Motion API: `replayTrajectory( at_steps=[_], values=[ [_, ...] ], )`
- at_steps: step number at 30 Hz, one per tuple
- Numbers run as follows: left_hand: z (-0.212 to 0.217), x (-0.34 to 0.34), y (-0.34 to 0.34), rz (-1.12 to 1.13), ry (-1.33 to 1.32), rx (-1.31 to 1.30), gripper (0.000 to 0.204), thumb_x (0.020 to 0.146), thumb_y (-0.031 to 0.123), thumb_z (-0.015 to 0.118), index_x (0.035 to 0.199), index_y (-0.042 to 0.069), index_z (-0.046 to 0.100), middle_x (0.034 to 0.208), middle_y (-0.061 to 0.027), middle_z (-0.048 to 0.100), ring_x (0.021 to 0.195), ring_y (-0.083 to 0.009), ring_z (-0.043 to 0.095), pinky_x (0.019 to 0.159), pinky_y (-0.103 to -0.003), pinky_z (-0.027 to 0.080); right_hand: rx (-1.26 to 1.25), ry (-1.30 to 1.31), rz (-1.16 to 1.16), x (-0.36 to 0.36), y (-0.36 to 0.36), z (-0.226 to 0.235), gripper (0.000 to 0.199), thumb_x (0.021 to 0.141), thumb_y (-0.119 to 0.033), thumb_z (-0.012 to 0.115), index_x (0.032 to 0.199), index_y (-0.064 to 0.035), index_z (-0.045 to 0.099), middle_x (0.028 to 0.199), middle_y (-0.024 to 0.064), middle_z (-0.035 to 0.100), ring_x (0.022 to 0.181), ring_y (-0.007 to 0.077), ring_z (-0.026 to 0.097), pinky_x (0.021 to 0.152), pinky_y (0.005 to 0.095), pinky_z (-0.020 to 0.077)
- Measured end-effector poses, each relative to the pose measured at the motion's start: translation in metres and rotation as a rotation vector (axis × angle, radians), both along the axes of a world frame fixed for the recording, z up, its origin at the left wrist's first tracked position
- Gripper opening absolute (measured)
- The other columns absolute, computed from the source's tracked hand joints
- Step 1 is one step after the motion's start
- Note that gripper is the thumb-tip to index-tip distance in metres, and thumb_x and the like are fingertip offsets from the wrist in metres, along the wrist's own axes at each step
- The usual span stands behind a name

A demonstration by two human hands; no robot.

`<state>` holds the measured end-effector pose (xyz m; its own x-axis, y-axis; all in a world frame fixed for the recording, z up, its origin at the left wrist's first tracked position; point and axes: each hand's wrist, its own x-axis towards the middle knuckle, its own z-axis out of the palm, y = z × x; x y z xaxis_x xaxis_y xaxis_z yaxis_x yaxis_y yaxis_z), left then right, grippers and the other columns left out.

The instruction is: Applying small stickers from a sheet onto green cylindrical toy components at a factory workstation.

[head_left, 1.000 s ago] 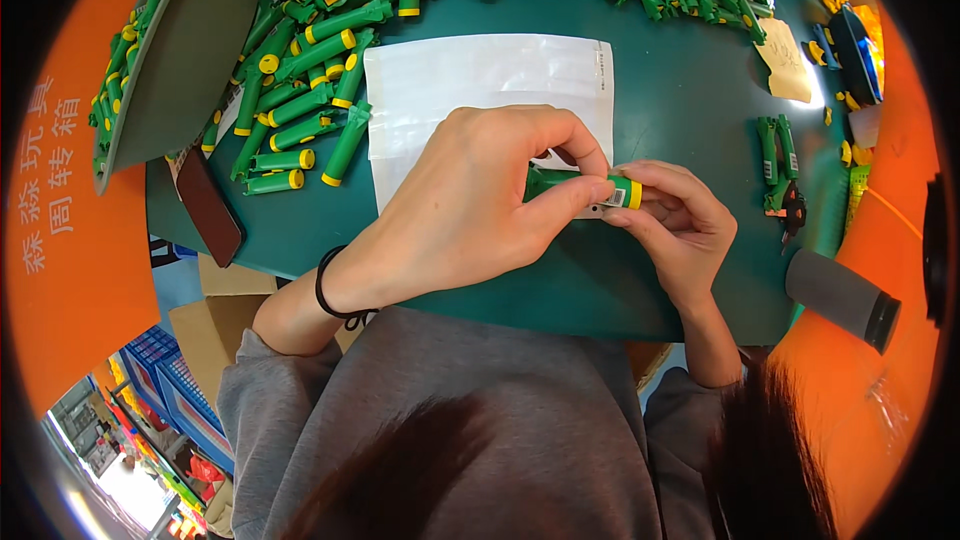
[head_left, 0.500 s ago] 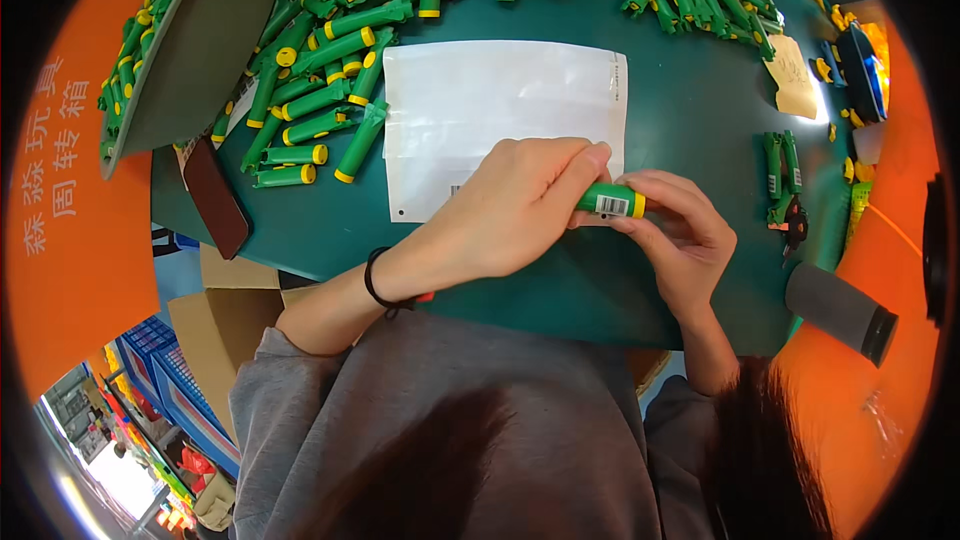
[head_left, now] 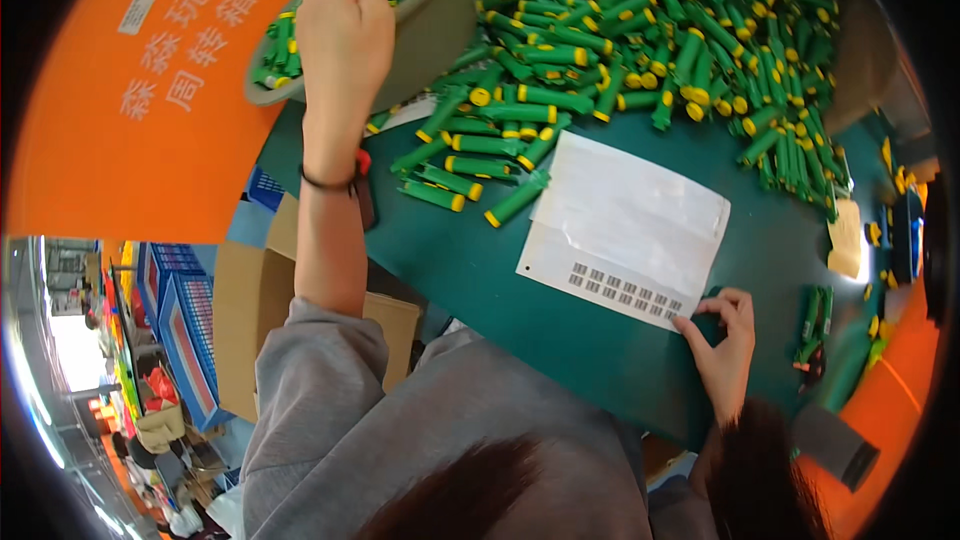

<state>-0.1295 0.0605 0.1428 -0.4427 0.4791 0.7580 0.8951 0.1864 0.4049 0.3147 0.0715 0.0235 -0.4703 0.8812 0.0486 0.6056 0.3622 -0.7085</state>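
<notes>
Head view, label sheet [head_left: 630, 210], green table [head_left: 600, 365], carton [head_left: 243, 330]

Grey top [head_left: 480, 390], creased left sleeve [head_left: 320, 355]; thin black wristband [head_left: 326, 184], bare left hand [head_left: 345, 30].

The green tabletop [head_left: 470, 280] is covered across its far side by heaped green tubes [head_left: 555, 98] (yellow-ended, in a jumble); nearer, a white sheet [head_left: 630, 210] bearing rows of labels [head_left: 627, 292] is laid.

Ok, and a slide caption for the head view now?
Left hand over a bin of green tubes, right hand at the corner of a white label sheet.
</notes>
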Motion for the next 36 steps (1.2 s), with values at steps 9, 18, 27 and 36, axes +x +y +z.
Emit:
replayTrajectory(
  at_steps=[9, 18, 27, 36],
  values=[
    [-0.073, 0.158, -0.043, -0.905, -0.186, -0.283, 0.026, 0.077, 0.0, 0.076, 0.101, 0.007, 0.072, 0.102, -0.0082, 0.069, 0.093, -0.0266, 0.065, 0.08, -0.033, 0.052, -0.781, 0.413, -0.097, -0.017, 0.01, -0.007, 0.015, 0.098, -0.01, 0.061, 0.102, 0.0049, 0.065, 0.081, 0.0079, 0.067, 0.062, 0.01, 0.061, 0.055, 0.0189, 0.0469],
    [-0.129, 0.226, -0.034, -0.9, -0.319, -0.261, 0.031, 0.069, 0.004, 0.081, 0.099, 0.007, 0.075, 0.097, -0.0029, 0.066, 0.084, -0.0208, 0.058, 0.067, -0.03, 0.05, -0.623, 0.676, -0.023, -0.016, -0.001, -0.023, 0.021, 0.099, -0.008, 0.058, 0.11, 0.008, 0.068, 0.104, 0.0124, 0.066, 0.083, 0.016, 0.066, 0.077, 0.0276, 0.0548],
    [-0.135, 0.226, -0.032, -0.884, -0.042, -0.148, 0.024, 0.069, 0.005, 0.08, 0.091, 0.007, 0.072, 0.091, -0.0001, 0.066, 0.081, -0.019, 0.059, 0.066, -0.031, 0.048, -0.723, 0.709, -0.127, -0.02, -0.004, -0.023, 0.022, 0.1, -0.01, 0.059, 0.106, 0.0083, 0.07, 0.104, 0.0132, 0.067, 0.087, 0.0171, 0.067, 0.077, 0.0297, 0.0593],
    [-0.134, 0.223, -0.03, -0.915, -0.082, -0.172, 0.022, 0.068, 0.0, 0.08, 0.089, 0.005, 0.072, 0.095, -0.0051, 0.068, 0.083, -0.0235, 0.059, 0.069, -0.032, 0.048, -0.758, 0.745, -0.173, -0.024, -0.006, -0.019, 0.027, 0.101, -0.015, 0.059, 0.109, 0.0086, 0.068, 0.101, 0.0125, 0.069, 0.089, 0.0187, 0.068, 0.078, 0.033, 0.0618]
  ],
)
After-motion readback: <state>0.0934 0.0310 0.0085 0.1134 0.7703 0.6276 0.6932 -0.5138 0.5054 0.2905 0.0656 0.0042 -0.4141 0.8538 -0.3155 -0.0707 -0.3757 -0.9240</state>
